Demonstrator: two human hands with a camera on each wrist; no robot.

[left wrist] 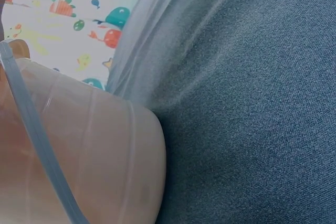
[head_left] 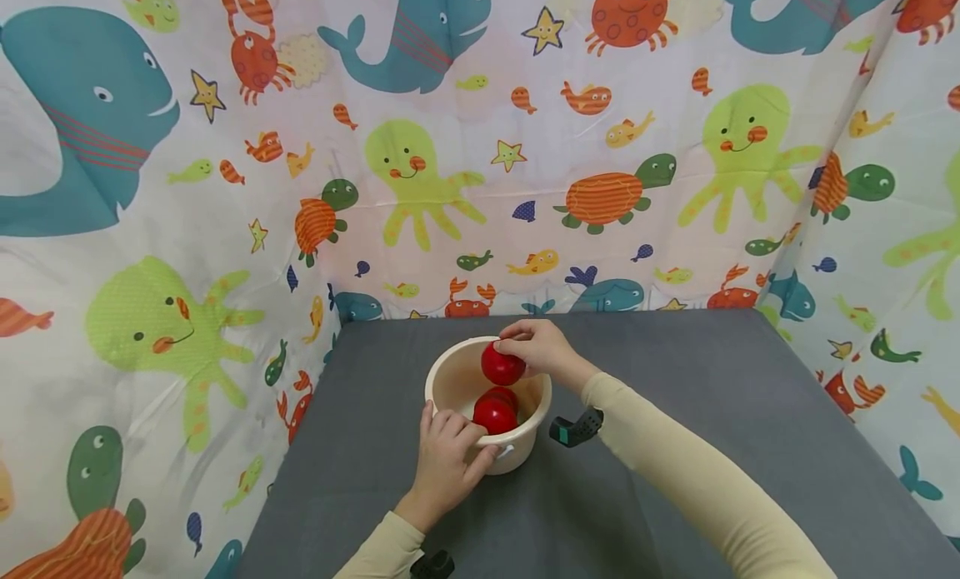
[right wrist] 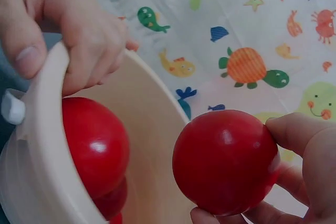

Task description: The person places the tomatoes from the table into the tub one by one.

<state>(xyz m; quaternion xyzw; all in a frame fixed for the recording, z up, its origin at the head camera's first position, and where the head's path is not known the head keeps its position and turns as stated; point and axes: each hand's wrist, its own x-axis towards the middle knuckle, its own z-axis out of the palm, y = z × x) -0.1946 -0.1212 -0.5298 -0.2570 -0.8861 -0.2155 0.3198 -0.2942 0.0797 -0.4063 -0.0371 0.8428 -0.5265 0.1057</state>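
A cream plastic bucket (head_left: 516, 461) stands on the grey cloth, its mouth facing up. My left hand (head_left: 447, 461) grips the near-left rim, with the thumb outside and the fingers over the edge, as the right wrist view shows. Between the fingertips and thumb of my right hand (head_left: 549, 351) is a glossy red ball (right wrist: 226, 162), held over the bucket's mouth. More red balls (head_left: 495, 412) lie inside the bucket; the lower ones are partly hidden. In the left wrist view the bucket's wall (left wrist: 105, 150) and its pale handle (left wrist: 39, 129) show, but hardly any of the hand.
A grey cloth (head_left: 675, 362) covers the table around the bucket. Behind it and at both sides hang white curtains (head_left: 465, 221) printed with sea animals. Each sleeve has a black wrist device (head_left: 576, 429) near the cuff.
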